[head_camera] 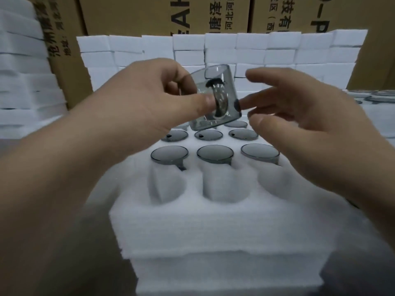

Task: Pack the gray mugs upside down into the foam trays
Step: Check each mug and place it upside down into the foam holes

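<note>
My left hand point(145, 97) holds a gray glass mug point(215, 97) by its handle, tilted in the air above the white foam tray point(224, 227). My right hand point(299, 116) hovers just right of the mug with its fingers spread and relaxed, fingertips close to the glass. Several gray mugs point(214, 154) sit upside down in the tray's far and middle rows, bases up. The three nearest holes point(225, 184) in the tray hold no mug.
A wall of stacked white foam blocks point(245, 50) stands behind the tray, with brown cardboard boxes point(192, 13) behind it. More foam stacks point(23, 71) rise at the left. Gray mugs point(376, 97) wait at the right edge.
</note>
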`<state>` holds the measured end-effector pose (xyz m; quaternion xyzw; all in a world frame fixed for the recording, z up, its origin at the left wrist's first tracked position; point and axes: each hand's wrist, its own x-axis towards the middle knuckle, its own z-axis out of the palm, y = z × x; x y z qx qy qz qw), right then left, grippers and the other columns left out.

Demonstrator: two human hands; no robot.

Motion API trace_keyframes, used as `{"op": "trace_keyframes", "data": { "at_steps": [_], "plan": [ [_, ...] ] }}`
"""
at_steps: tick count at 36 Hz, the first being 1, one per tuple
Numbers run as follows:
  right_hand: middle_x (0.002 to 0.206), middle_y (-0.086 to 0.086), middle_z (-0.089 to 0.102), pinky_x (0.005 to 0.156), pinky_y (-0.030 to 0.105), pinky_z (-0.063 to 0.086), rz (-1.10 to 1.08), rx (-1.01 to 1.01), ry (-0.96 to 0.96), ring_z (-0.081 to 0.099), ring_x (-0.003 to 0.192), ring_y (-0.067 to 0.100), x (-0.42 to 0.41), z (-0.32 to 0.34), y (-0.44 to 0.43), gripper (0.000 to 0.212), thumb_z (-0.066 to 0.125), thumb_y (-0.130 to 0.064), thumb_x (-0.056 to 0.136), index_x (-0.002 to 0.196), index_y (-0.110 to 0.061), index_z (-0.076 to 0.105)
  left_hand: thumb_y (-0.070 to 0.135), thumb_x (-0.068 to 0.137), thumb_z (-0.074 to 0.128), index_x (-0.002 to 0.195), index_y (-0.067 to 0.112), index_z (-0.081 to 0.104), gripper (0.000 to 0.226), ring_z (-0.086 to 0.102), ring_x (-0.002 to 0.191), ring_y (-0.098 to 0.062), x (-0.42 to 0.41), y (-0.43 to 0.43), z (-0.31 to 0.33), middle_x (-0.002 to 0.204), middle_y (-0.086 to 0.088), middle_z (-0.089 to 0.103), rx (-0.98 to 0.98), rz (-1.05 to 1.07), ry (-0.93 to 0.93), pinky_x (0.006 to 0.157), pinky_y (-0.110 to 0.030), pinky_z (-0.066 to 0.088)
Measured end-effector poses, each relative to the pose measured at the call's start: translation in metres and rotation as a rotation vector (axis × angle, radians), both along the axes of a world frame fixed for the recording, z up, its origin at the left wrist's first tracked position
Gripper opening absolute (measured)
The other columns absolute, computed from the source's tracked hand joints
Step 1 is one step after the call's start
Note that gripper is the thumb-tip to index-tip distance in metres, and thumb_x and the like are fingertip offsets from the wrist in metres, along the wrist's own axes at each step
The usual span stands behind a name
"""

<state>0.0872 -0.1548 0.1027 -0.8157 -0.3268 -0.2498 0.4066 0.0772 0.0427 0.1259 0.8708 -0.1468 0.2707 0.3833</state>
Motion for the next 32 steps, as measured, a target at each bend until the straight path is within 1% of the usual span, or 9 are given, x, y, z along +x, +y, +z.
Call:
{"op": "trace_keyframes", "data": {
  "at_steps": [3, 10, 12, 15, 19, 21, 26, 30, 32],
  "plan": [
    [0.100, -0.040, 0.054, 0.078, 0.002, 0.040, 0.003, -0.074, 0.001, 0.053, 0.095, -0.017, -0.001, -0.001, 0.002, 0.052, 0.050, -0.045, 0.071, 0.122, -0.052, 0.047, 0.070, 0.039, 0.061, 0.072, 0.039, 0.062, 0.045, 0.067, 0.079, -0.019, 0.000, -0.001, -0.005, 0.080, 0.006, 0.069, -0.019, -0.015, 0.019, 0.083, -0.048, 0.053],
    [0.102, -0.039, 0.052, 0.076, 0.002, 0.041, -0.014, -0.263, 0.034, 0.056, 0.092, -0.008, 0.002, -0.006, 0.005, 0.076, 0.041, -0.072, 0.060, 0.134, -0.056, 0.031, 0.073, 0.035, 0.059, 0.068, 0.044, 0.059, 0.044, 0.068, 0.079, -0.017, 0.005, 0.001, -0.016, 0.080, 0.009, 0.068, -0.054, -0.020, 0.061, 0.081, -0.048, 0.054],
    [0.104, -0.036, 0.054, 0.075, 0.002, 0.041, -0.012, -0.289, 0.031, 0.051, 0.097, -0.015, 0.002, -0.007, 0.005, 0.079, 0.033, -0.076, 0.057, 0.133, -0.057, 0.029, 0.074, 0.036, 0.058, 0.071, 0.047, 0.059, 0.044, 0.067, 0.076, -0.011, 0.006, 0.002, -0.017, 0.079, 0.016, 0.067, -0.046, -0.023, 0.062, 0.081, -0.046, 0.054],
    [0.099, -0.031, 0.061, 0.071, 0.009, 0.048, 0.015, -0.278, 0.067, 0.055, 0.093, -0.015, 0.002, -0.007, 0.008, 0.051, 0.037, -0.075, 0.060, 0.110, -0.064, 0.043, 0.071, 0.044, 0.056, 0.084, 0.045, 0.065, 0.048, 0.068, 0.079, -0.010, 0.005, 0.002, -0.017, 0.082, 0.015, 0.070, -0.022, -0.083, 0.087, 0.085, -0.047, 0.052],
    [0.082, -0.037, 0.062, 0.063, 0.002, 0.040, 0.080, -0.139, 0.148, 0.057, 0.079, -0.017, 0.005, -0.007, 0.008, 0.024, 0.048, -0.056, 0.070, 0.089, -0.045, 0.059, 0.061, 0.051, 0.055, 0.089, 0.054, 0.063, 0.040, 0.069, 0.078, -0.009, 0.001, 0.003, -0.017, 0.086, 0.016, 0.071, -0.010, -0.142, 0.077, 0.086, -0.050, 0.052],
    [0.082, -0.034, 0.065, 0.066, 0.006, 0.044, 0.117, -0.074, 0.209, 0.060, 0.081, -0.015, 0.004, -0.006, 0.007, 0.025, 0.049, -0.052, 0.071, 0.088, -0.041, 0.064, 0.058, 0.052, 0.055, 0.090, 0.057, 0.064, 0.038, 0.069, 0.077, -0.006, 0.001, 0.004, -0.017, 0.089, 0.019, 0.070, -0.023, -0.149, 0.046, 0.086, -0.049, 0.052],
    [0.087, -0.009, 0.073, 0.091, 0.042, 0.049, 0.170, 0.075, 0.323, 0.068, 0.085, 0.010, 0.007, -0.003, 0.004, 0.015, 0.065, -0.035, 0.082, 0.091, -0.026, 0.070, 0.058, 0.053, 0.059, 0.092, 0.060, 0.063, 0.040, 0.069, 0.078, -0.008, 0.000, 0.003, -0.018, 0.090, 0.020, 0.068, -0.046, -0.169, 0.021, 0.087, -0.047, 0.051],
    [0.088, 0.004, 0.074, 0.091, 0.041, 0.050, 0.311, 0.171, 0.455, 0.071, 0.083, 0.018, 0.008, -0.001, 0.001, 0.022, 0.069, -0.030, 0.073, 0.087, -0.014, 0.070, 0.060, 0.056, 0.060, 0.095, 0.051, 0.066, 0.041, 0.070, 0.080, -0.013, -0.001, 0.000, -0.018, 0.087, 0.012, 0.071, -0.104, -0.216, 0.025, 0.084, -0.049, 0.052],
    [0.088, 0.006, 0.074, 0.087, 0.036, 0.051, 0.380, 0.209, 0.506, 0.071, 0.082, 0.021, 0.010, -0.001, 0.002, 0.025, 0.059, -0.032, 0.071, 0.084, -0.015, 0.071, 0.058, 0.054, 0.058, 0.089, 0.049, 0.069, 0.038, 0.070, 0.081, -0.013, 0.000, -0.001, -0.018, 0.088, 0.011, 0.072, -0.148, -0.249, 0.085, 0.082, -0.042, 0.053]
  ]
}}
